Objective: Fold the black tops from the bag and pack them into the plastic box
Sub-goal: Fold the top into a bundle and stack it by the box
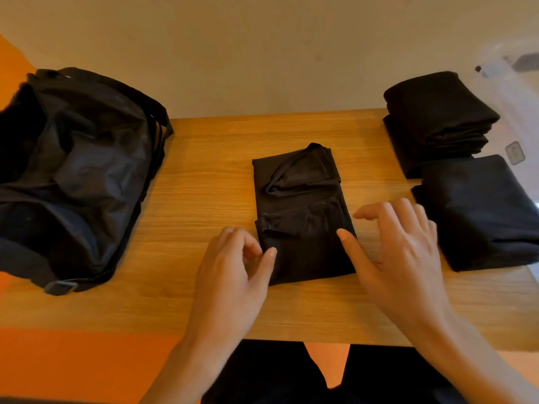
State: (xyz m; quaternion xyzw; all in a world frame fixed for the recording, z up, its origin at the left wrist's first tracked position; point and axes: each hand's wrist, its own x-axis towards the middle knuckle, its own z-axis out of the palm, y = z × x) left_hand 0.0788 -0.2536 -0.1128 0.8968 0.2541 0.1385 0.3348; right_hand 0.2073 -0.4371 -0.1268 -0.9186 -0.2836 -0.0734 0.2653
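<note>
A black top (303,211), folded into a long narrow strip, lies in the middle of the wooden table (204,176). My left hand (233,272) sits at its near left corner, thumb on the cloth and fingers curled against the edge. My right hand (399,243) hovers over its near right edge with fingers spread, thumb touching the fabric. A black bag (75,170) lies open at the left. Folded black tops sit at the right: a stack (434,121) at the back and another folded piece (478,211) in front. The clear plastic box (513,83) is faintly seen at the far right.
A beige wall runs behind the table. Orange floor shows at the left and below the table's near edge. The bag's strap and buckle (62,287) trail toward the front left. My dark-clothed lap is under the near edge.
</note>
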